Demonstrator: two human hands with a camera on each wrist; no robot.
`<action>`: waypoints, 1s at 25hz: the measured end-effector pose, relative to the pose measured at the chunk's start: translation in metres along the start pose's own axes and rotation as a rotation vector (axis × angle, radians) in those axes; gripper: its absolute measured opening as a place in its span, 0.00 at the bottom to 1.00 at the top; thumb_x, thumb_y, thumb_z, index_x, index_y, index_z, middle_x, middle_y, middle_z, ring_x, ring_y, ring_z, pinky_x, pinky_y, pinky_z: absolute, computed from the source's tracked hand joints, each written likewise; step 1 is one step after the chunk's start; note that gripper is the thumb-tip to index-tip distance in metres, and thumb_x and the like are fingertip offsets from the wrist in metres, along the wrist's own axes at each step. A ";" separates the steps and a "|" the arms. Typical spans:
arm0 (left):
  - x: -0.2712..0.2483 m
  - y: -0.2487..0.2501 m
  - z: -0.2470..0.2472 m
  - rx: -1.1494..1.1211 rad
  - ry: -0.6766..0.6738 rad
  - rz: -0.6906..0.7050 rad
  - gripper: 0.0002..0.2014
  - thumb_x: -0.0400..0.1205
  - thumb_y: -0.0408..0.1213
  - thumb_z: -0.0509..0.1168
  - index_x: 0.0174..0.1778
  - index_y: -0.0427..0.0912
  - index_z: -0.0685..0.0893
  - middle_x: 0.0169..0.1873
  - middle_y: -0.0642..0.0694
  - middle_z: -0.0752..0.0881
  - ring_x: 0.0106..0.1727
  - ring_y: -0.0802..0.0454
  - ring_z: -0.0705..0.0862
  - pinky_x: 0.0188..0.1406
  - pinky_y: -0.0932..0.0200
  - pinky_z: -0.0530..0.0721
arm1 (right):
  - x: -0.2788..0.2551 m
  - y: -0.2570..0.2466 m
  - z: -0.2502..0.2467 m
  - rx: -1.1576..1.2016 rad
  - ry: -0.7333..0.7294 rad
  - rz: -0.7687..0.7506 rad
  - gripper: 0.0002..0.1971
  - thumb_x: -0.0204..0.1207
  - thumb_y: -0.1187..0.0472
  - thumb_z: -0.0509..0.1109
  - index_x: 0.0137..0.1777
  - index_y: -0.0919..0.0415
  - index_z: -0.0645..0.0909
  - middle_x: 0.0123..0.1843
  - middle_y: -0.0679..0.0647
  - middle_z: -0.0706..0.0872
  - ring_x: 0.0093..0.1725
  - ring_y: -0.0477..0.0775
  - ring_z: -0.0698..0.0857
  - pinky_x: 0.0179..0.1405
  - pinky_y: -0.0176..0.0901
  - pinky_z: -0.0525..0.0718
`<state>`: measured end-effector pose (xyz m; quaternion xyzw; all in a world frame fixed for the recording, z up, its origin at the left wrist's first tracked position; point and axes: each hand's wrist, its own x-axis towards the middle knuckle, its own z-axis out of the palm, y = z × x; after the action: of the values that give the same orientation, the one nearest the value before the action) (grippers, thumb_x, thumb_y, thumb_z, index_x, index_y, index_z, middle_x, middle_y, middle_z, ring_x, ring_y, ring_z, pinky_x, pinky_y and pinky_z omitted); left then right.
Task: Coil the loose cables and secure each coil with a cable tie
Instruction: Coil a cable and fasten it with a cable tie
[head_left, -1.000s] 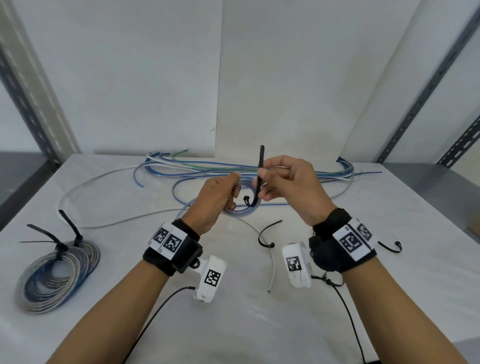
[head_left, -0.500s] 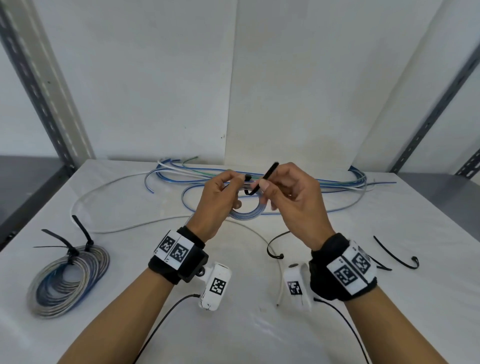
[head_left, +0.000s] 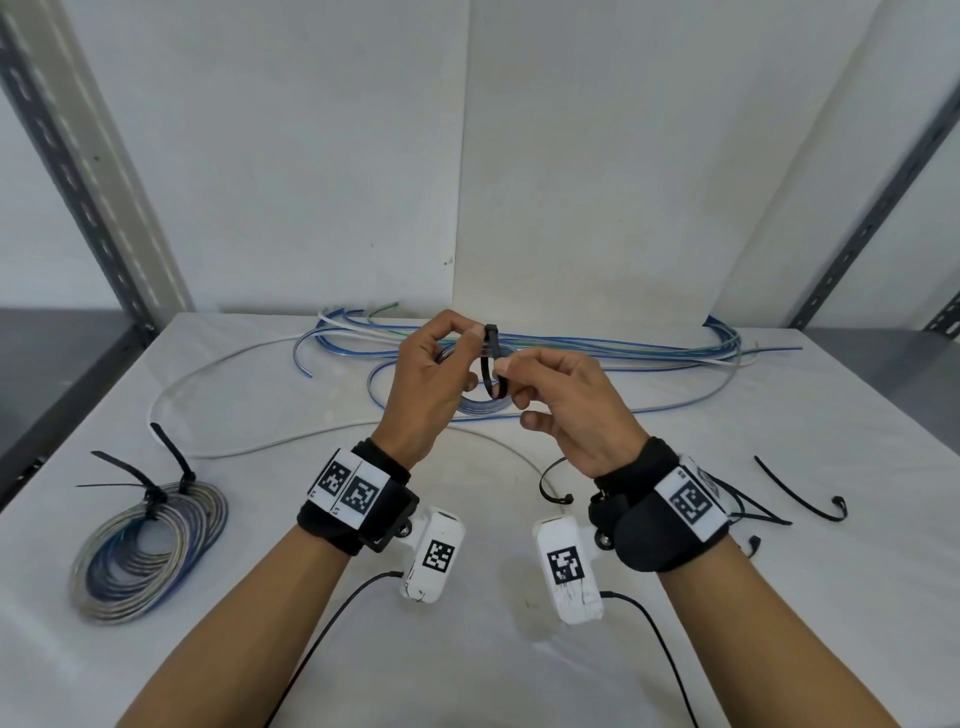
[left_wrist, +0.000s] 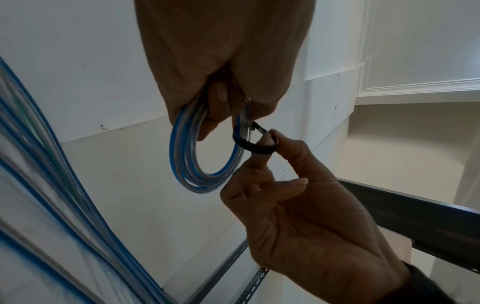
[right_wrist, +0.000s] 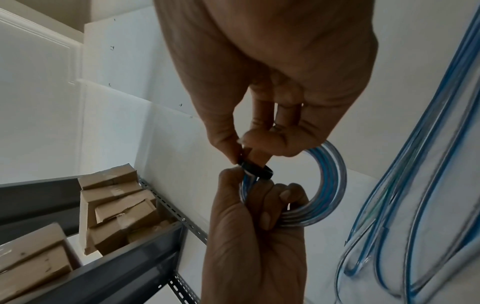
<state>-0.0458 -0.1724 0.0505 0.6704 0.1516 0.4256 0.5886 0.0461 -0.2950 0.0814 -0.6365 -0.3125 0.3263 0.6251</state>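
1. Left hand (head_left: 426, 384) grips a small coil of blue-and-clear plastic cable (left_wrist: 192, 156), fingers curled round the bundle, held above the white worktop (head_left: 519, 649) near its centre.
2. Right hand (head_left: 571, 410) pinches a black plastic cable tie (head_left: 492, 364) between thumb and forefinger; the tie loops round the coil strands at the coil's 1 o'clock edge in the left wrist view.
3. Whether the tail has entered the tie head: cannot tell, fingers cover the joint.
4. Finished grey-and-blue coil with two black ties (head_left: 150, 545) lies at 9 o'clock on the worktop.
5. Loose blue and white cables (head_left: 597, 348) lie at 12 o'clock; spare black ties (head_left: 800, 491) at 3 o'clock.
6. Judgement: step in hand is closing the tie on the second coil. Next move calls for threading the tail through the head, then pulling snug while the left hand keeps the turns together.
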 end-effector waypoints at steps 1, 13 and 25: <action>0.000 0.000 0.000 0.003 -0.006 0.004 0.10 0.90 0.35 0.63 0.44 0.38 0.82 0.23 0.59 0.81 0.28 0.50 0.67 0.38 0.46 0.78 | 0.000 -0.001 0.000 -0.001 0.000 0.004 0.07 0.80 0.63 0.74 0.39 0.60 0.86 0.38 0.56 0.85 0.33 0.46 0.75 0.27 0.34 0.75; -0.005 0.000 0.007 0.140 -0.062 0.127 0.08 0.88 0.35 0.65 0.44 0.39 0.84 0.33 0.36 0.83 0.28 0.40 0.72 0.29 0.44 0.74 | 0.004 -0.020 -0.013 0.289 0.019 0.129 0.10 0.80 0.64 0.69 0.36 0.60 0.81 0.33 0.53 0.81 0.29 0.46 0.74 0.26 0.32 0.78; -0.004 0.007 0.002 0.082 -0.024 0.118 0.09 0.90 0.34 0.63 0.44 0.37 0.83 0.35 0.45 0.90 0.25 0.48 0.74 0.32 0.46 0.77 | -0.001 -0.013 -0.008 0.118 -0.091 0.108 0.11 0.81 0.66 0.69 0.37 0.59 0.82 0.32 0.52 0.82 0.33 0.48 0.76 0.33 0.38 0.83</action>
<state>-0.0485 -0.1781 0.0555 0.7070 0.1219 0.4449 0.5361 0.0520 -0.2997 0.0947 -0.5990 -0.2861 0.4057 0.6283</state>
